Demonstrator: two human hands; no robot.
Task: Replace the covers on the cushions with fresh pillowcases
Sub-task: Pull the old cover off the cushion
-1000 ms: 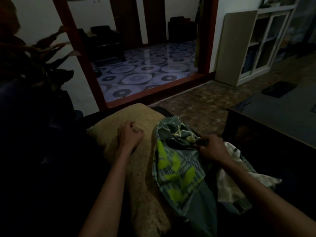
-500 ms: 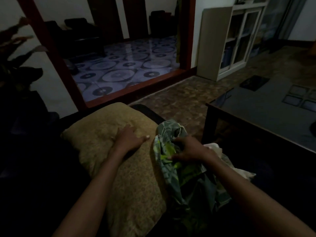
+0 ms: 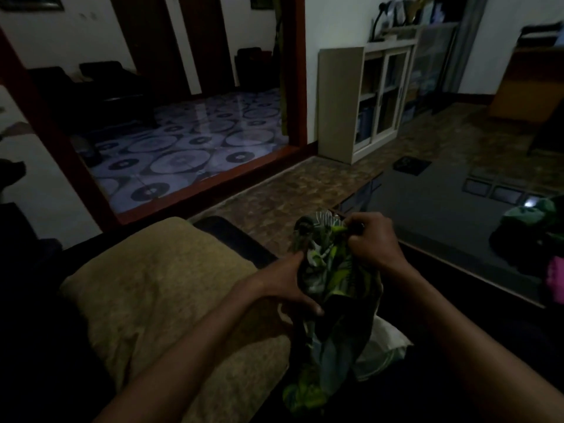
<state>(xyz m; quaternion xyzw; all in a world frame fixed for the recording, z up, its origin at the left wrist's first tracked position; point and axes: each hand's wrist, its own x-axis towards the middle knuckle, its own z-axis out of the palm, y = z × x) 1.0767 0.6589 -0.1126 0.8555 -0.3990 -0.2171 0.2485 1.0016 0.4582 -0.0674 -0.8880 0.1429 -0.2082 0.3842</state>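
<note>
Both hands hold the green patterned pillowcase (image 3: 332, 270) in front of the person, just right of the tan cushion (image 3: 171, 300). The right hand (image 3: 370, 239) has its fingers clenched on the top edge of the cloth. The left hand (image 3: 287, 285) grips its side lower down. A dark table (image 3: 442, 209) stands to the right.

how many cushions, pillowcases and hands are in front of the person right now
cushions: 1, the tan cushion
pillowcases: 1, the green patterned pillowcase, held by both hands
hands: 2, left hand and right hand
total: 4
</note>
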